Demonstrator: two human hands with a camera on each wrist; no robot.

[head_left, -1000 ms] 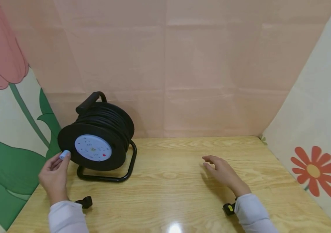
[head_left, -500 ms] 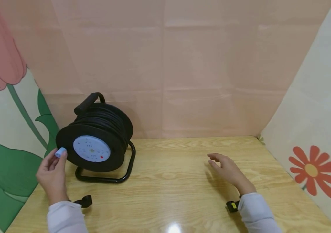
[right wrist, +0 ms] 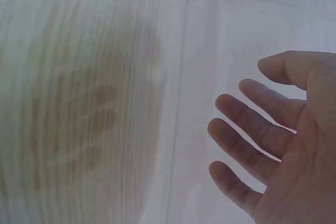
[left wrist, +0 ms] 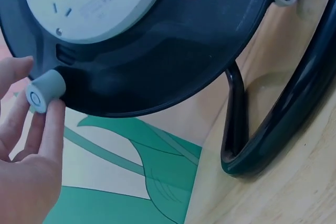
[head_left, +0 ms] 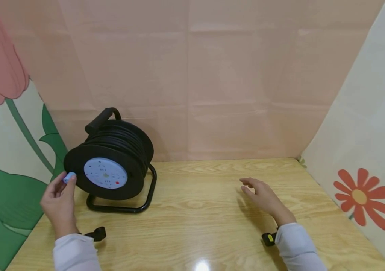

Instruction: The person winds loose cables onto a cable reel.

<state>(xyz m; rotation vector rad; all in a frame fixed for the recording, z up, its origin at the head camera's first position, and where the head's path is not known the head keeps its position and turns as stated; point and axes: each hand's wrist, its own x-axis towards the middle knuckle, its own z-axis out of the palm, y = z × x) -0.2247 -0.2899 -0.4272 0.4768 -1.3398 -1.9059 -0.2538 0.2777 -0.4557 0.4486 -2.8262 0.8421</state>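
Note:
A black cable reel [head_left: 102, 177] stands on the left of the table, with black cable [head_left: 125, 137] wound on its drum and a pale socket panel [head_left: 105, 173] on its near face. From the rim of that face sticks out a small pale cylindrical crank knob [left wrist: 47, 90]. My left hand [head_left: 58, 210] holds the knob with its fingers and thumb at the reel's left edge. Away to the right, my right hand [head_left: 263, 197] hovers over the tabletop. In the right wrist view its fingers [right wrist: 247, 150] are spread, slightly bent, and hold nothing.
The reel rests on a black tube stand [head_left: 121, 209] and has a handle [head_left: 101, 119] on top. Wood-grain tabletop [head_left: 196, 203] stretches between the hands. A pinkish backdrop [head_left: 185, 75] closes off the back; flower-printed panels [head_left: 351, 131] flank both sides.
The whole scene shifts slightly left in the head view. My left hand stays with the knob, which sits a little farther left along the rim. My right hand drifts slightly right.

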